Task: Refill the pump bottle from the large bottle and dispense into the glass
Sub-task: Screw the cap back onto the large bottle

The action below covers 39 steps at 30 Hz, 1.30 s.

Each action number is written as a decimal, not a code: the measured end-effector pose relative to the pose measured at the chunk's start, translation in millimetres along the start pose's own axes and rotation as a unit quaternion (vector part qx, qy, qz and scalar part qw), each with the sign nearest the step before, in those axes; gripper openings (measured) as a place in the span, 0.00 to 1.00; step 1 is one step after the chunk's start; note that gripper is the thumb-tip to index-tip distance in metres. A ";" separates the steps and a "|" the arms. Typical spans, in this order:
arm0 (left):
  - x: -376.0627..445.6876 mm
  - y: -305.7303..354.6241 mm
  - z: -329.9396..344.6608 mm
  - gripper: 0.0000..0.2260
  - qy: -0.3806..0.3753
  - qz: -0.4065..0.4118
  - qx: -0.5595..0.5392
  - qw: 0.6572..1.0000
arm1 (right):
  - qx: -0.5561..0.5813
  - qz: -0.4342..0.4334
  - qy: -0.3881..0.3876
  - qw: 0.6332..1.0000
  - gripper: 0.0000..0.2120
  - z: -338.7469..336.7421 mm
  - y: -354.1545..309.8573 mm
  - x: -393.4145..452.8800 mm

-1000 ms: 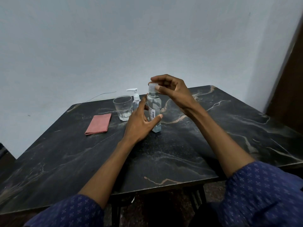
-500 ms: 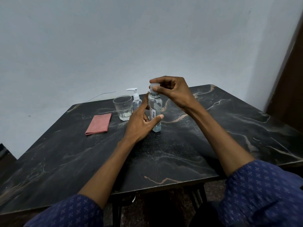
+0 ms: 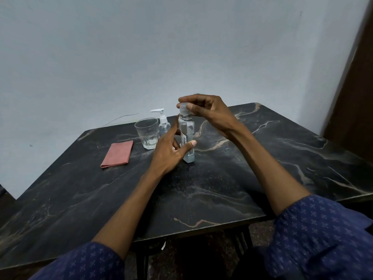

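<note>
Cap: right hand (image 3: 210, 112) pinches the cap (image 3: 183, 107) of the large bottle (image 3: 186, 136) from above, thumb and fingertips curled round it; a second ago the fingers sat a little higher and looser, now they are closed down on it.
Body: left hand (image 3: 169, 152) steadies the bottle low down, thumb across its front, fingers round its far side; grip unchanged from a second ago.
Bottle: upright on the table (image 3: 222, 188), between the two hands, in the same spot as before.
Meaning: probably the uncapping step; cap looks still seated, so pouring has not begun.
Pump bottle (image 3: 164, 123): just beyond the left fingertips, pump head still on, untouched.
Glass (image 3: 147, 132): left of the left hand, beside the pump bottle; whether it holds any liquid I cannot tell.
Cloth (image 3: 118, 153): further left of the left hand, flat.
Next: pump head must come off before any refill.
</note>
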State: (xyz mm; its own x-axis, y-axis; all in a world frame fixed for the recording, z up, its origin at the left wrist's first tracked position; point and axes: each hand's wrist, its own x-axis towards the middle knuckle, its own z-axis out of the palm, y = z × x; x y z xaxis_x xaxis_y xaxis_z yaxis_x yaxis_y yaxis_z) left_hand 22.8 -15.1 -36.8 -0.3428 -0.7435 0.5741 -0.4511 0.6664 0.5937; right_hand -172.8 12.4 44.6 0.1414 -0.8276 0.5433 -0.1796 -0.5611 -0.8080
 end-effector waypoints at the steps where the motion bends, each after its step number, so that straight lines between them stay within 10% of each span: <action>1: 0.6 -1.9 -0.1 0.41 -0.003 -0.002 -0.008 1.000 | 0.010 -0.001 -0.020 1.000 0.17 -1.1 0.1 -0.4; 21: 0.1 8.5 -5.5 0.28 -0.132 -0.103 -0.234 0.958 | 0.006 0.001 -0.062 0.998 0.17 7.4 -4.5 -0.8; 30: -2.6 5.5 -6.3 0.27 -0.104 -0.044 -0.190 0.975 | -0.023 -0.010 0.031 0.999 0.13 26.2 0.8 3.1; 39: -4.1 6.9 0.3 0.07 -0.023 -0.045 -0.071 0.996 | -0.036 0.107 -0.067 0.991 0.31 -14.2 13.4 -2.3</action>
State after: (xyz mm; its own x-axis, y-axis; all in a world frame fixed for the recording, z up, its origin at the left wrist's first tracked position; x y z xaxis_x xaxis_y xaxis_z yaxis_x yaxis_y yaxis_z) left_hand 20.9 -7.6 -35.3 -0.3446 -0.8001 0.4909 -0.3622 0.5958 0.7168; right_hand -189.4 6.5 35.8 0.2189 -0.9212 0.3216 -0.2884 -0.3760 -0.8806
